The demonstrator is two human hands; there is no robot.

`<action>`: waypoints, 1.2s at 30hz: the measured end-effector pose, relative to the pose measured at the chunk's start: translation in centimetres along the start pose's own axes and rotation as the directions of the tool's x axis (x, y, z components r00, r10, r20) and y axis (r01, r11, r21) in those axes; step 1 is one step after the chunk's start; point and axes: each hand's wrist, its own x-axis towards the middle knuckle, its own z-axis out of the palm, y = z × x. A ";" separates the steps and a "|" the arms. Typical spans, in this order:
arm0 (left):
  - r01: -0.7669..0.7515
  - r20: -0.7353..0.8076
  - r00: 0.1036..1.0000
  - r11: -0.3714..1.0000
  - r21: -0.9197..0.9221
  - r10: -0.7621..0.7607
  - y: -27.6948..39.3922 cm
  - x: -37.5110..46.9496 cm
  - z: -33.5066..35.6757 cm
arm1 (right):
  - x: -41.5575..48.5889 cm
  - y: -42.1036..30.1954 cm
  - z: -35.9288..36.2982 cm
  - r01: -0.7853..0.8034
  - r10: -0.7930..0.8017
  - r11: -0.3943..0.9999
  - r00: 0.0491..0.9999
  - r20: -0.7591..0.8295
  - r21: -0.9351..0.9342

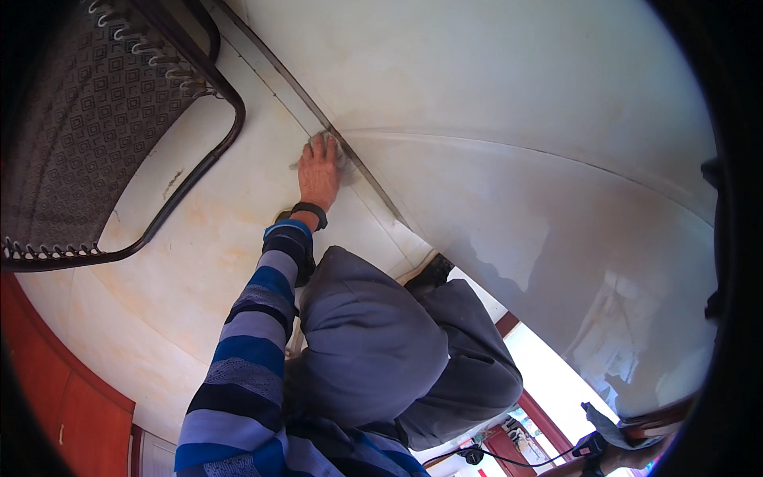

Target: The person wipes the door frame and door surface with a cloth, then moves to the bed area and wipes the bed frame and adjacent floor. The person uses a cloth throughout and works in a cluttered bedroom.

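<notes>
My left hand [319, 170], in a striped sleeve with a black band at the wrist, presses a crumpled grey cloth [341, 156]. Its fingers lie over the cloth, which rests where the pale floor meets a dark strip [372, 185] along the foot of the wall. A damp-looking smear surrounds the cloth. At the lower right rim, what seems to be my right hand [641, 456] shows only in part, beside a dark wrist strap and a grey piece of cloth [620, 430]. Its fingers cannot be made out.
A chair [89, 137] with a dark tubular frame and patterned seat stands at upper left. The pale wall [506, 197] runs along the right. Red cabinet doors [65, 393] are at lower left. My bent knees [375, 346] are close below the hand. A black cable [524, 464] hangs at lower right.
</notes>
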 end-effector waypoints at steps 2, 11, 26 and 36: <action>-0.087 0.017 0.996 0.994 0.060 0.086 -0.2 -0.3 0.6 | 0.1 -0.1 -0.1 0.001 -0.001 1.000 1.000 0.002 -0.001; -0.556 0.341 0.774 0.830 -0.038 0.534 4.5 -6.4 3.3 | 0.6 -0.9 -0.2 0.015 -0.015 1.000 1.000 0.004 -0.015; -0.534 0.441 0.429 0.615 -0.579 0.788 4.6 -9.2 1.4 | -1.6 -6.0 4.3 0.246 -0.248 0.949 0.969 0.019 -0.195; -0.104 0.455 0.751 0.765 -0.635 0.479 -0.6 1.3 -18.6 | -1.9 -11.5 8.9 -0.100 0.042 0.883 0.990 0.135 0.458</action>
